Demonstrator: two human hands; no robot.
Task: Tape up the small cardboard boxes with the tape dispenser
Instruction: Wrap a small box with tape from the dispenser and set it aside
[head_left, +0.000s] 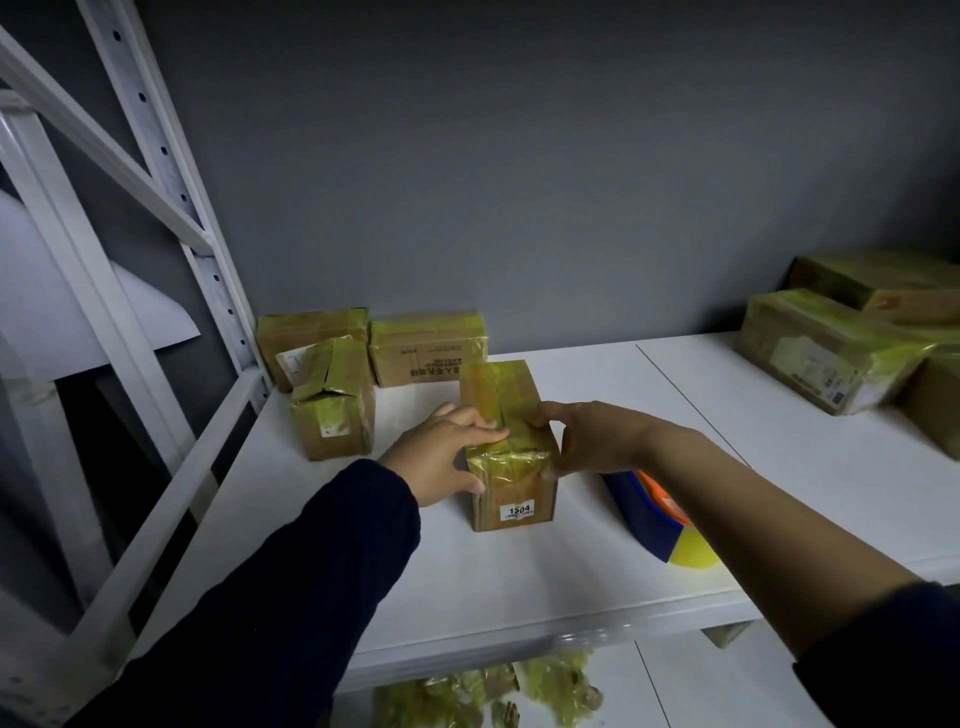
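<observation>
A small cardboard box (506, 488) stands mid-shelf, wrapped over its top with yellowish tape and bearing a white label reading 1204 on its near face. My left hand (441, 449) grips its left side, fingers on the top and thumb on the front. My right hand (587, 441) holds its right side the same way. The tape dispenser (652, 512), blue with an orange part and a yellow tape roll, lies on the shelf just right of the box, partly hidden under my right forearm.
Three taped boxes (332, 400) sit at the back left of the white shelf (467, 582). More taped boxes (826, 348) are stacked at the right. A white metal rack upright (171, 171) rises on the left. Crumpled tape scraps (488, 691) lie on the lower shelf.
</observation>
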